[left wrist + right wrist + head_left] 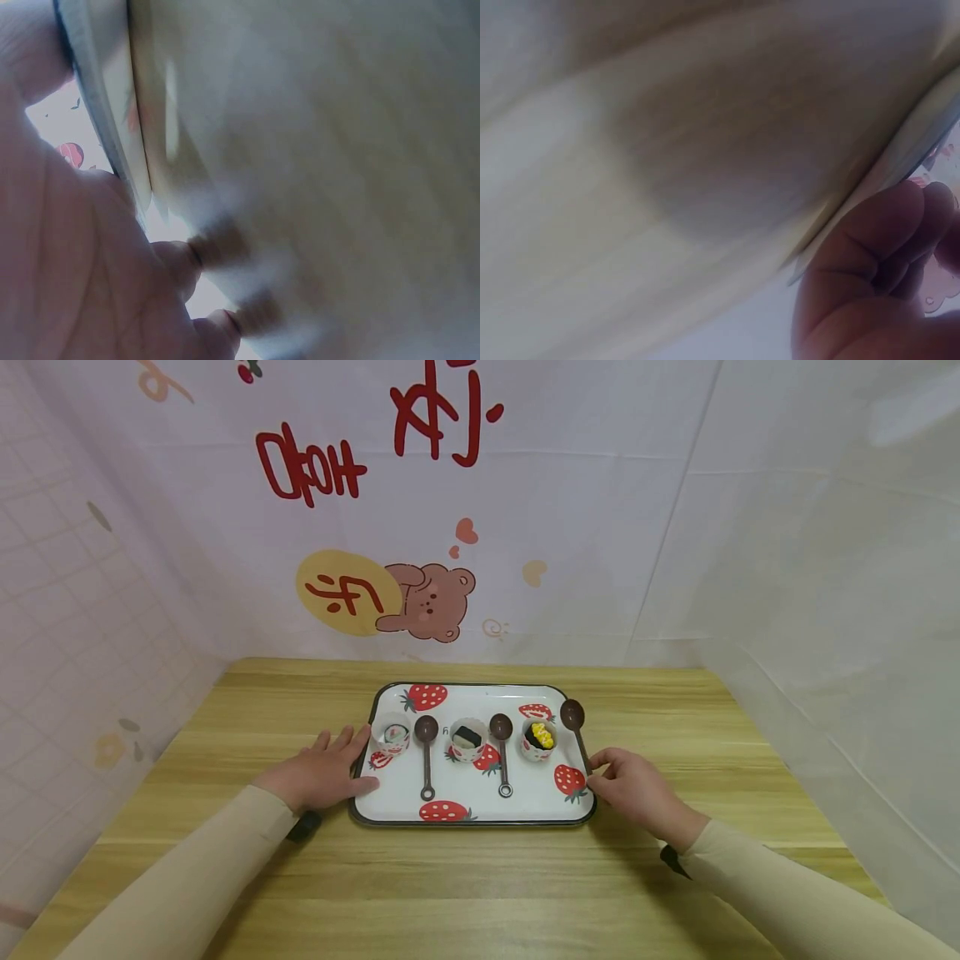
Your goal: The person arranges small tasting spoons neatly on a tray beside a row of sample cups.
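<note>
Head view: I see the strawberry tray point(525, 810) lying flat on the tabletop point(480, 893), mid-width. My left hand point(318, 774) rests at its left rim, fingers spread and straight, thumb on the rim. My right hand point(637, 789) curls its grip round the right rim, beside the outer spoon point(575, 727) (three cups and two more spoons sit on the tray).

Left wrist: blurred; palm point(67, 255) against the tray edge point(112, 142).

Right wrist: blurred; fingers point(877, 240) bent at the tray edge point(922, 127).
</note>
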`<control>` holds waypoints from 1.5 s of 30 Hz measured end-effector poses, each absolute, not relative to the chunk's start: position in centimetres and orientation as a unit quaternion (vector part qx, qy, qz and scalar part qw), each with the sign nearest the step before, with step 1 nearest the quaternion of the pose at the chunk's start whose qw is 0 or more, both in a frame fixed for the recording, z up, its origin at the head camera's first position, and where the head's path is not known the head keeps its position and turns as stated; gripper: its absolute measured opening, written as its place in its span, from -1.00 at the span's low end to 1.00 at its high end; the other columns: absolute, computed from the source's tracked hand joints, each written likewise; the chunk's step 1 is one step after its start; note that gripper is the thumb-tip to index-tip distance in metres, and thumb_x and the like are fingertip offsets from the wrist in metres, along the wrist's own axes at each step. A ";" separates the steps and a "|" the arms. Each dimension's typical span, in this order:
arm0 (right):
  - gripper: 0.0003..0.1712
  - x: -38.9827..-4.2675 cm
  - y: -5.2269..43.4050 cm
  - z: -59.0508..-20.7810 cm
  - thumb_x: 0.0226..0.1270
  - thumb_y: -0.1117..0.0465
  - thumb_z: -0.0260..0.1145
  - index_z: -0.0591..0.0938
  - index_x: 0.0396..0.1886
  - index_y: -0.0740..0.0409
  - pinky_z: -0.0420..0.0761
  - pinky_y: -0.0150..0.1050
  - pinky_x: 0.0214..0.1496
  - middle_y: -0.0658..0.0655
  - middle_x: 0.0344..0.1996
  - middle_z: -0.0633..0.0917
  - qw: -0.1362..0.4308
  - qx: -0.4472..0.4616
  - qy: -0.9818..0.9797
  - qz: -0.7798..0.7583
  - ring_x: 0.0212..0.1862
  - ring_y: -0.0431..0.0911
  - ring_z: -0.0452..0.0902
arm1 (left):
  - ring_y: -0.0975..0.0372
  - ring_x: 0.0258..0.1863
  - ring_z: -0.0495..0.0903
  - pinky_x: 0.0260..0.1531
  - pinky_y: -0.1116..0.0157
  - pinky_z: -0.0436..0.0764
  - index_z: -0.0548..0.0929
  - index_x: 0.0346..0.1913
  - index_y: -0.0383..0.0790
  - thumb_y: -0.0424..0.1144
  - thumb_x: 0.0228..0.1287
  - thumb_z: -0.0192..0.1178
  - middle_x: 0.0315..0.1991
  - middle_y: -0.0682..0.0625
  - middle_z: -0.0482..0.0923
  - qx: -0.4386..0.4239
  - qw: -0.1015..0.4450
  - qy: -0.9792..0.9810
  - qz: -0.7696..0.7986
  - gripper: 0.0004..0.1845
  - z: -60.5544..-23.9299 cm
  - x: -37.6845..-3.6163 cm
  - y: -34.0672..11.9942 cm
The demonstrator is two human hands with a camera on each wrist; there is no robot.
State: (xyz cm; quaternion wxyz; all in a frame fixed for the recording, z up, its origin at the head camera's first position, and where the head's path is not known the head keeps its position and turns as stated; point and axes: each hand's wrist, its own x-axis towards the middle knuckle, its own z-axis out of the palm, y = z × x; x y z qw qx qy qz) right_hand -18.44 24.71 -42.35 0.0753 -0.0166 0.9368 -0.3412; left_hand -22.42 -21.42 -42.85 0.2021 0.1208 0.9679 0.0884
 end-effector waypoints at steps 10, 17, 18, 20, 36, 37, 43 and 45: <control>-0.79 -18.5 24.2 -42.6 0.36 0.29 0.36 0.68 -0.06 0.27 0.47 -0.25 -0.50 0.08 -0.48 0.67 0.087 -0.012 0.937 -0.338 -0.52 -0.12 0.47 | -0.52 0.60 -0.14 0.46 -0.45 0.15 -0.07 0.72 -0.22 0.45 0.41 0.07 0.69 -0.42 -0.10 0.123 0.203 0.968 0.088 0.13 -43.0 -22.5 -21.4; -0.71 -18.7 23.7 -42.6 0.38 0.25 0.38 0.70 0.03 0.29 0.48 -0.25 -0.50 0.09 -0.41 0.69 0.100 -0.001 0.943 -0.319 -0.48 -0.11 0.48 | -0.52 0.60 -0.13 0.46 -0.45 0.16 -0.07 0.72 -0.22 0.46 0.42 0.06 0.69 -0.42 -0.09 0.128 0.199 0.968 0.084 0.13 -43.0 -22.5 -21.5; -0.70 -18.7 23.6 -42.6 0.38 0.25 0.38 0.71 0.04 0.29 0.49 -0.25 -0.50 0.09 -0.40 0.69 0.102 0.002 0.943 -0.316 -0.47 -0.11 0.48 | -0.52 0.59 -0.13 0.46 -0.45 0.16 -0.06 0.72 -0.23 0.46 0.42 0.06 0.68 -0.42 -0.09 0.128 0.199 0.968 0.084 0.13 -43.0 -22.5 -21.5; -0.70 -18.7 23.5 -42.6 0.38 0.24 0.39 0.72 0.03 0.29 0.48 -0.25 -0.50 0.10 -0.39 0.68 0.101 0.002 0.945 -0.311 -0.48 -0.11 0.48 | -0.53 0.59 -0.13 0.46 -0.45 0.17 -0.06 0.72 -0.23 0.46 0.42 0.06 0.68 -0.43 -0.08 0.128 0.199 0.968 0.084 0.13 -43.0 -22.5 -21.4; -0.80 -18.8 22.5 -42.6 0.35 0.24 0.38 0.74 -0.10 0.22 0.44 -0.26 -0.45 0.03 -0.43 0.65 0.083 -0.011 0.957 -0.279 -0.44 -0.12 0.47 | -0.53 0.59 -0.14 0.45 -0.47 0.16 -0.07 0.72 -0.22 0.47 0.40 0.07 0.68 -0.43 -0.09 0.124 0.202 0.968 0.084 0.15 -43.1 -22.7 -21.5; -0.80 -18.9 22.5 -42.6 0.35 0.23 0.38 0.74 -0.10 0.22 0.43 -0.26 -0.46 0.03 -0.44 0.65 0.082 -0.012 0.957 -0.277 -0.44 -0.12 0.47 | -0.52 0.59 -0.14 0.45 -0.47 0.16 -0.07 0.72 -0.22 0.47 0.40 0.07 0.68 -0.43 -0.09 0.123 0.202 0.968 0.084 0.14 -43.1 -22.7 -21.5; -0.78 -19.0 22.3 -42.9 0.34 0.24 0.38 0.74 -0.08 0.23 0.40 -0.27 -0.46 0.01 -0.49 0.63 0.077 -0.015 0.959 -0.273 -0.47 -0.13 0.44 | -0.52 0.60 -0.15 0.45 -0.47 0.15 -0.07 0.72 -0.22 0.46 0.40 0.08 0.68 -0.42 -0.10 0.120 0.205 0.968 0.084 0.14 -43.0 -22.6 -21.5; -0.76 -19.1 22.3 -43.0 0.35 0.24 0.37 0.74 -0.05 0.23 0.39 -0.28 -0.47 0.01 -0.51 0.61 0.077 -0.016 0.959 -0.273 -0.49 -0.13 0.43 | -0.52 0.60 -0.15 0.45 -0.47 0.15 -0.07 0.72 -0.22 0.46 0.40 0.08 0.68 -0.42 -0.10 0.120 0.205 0.968 0.084 0.14 -43.0 -22.6 -21.4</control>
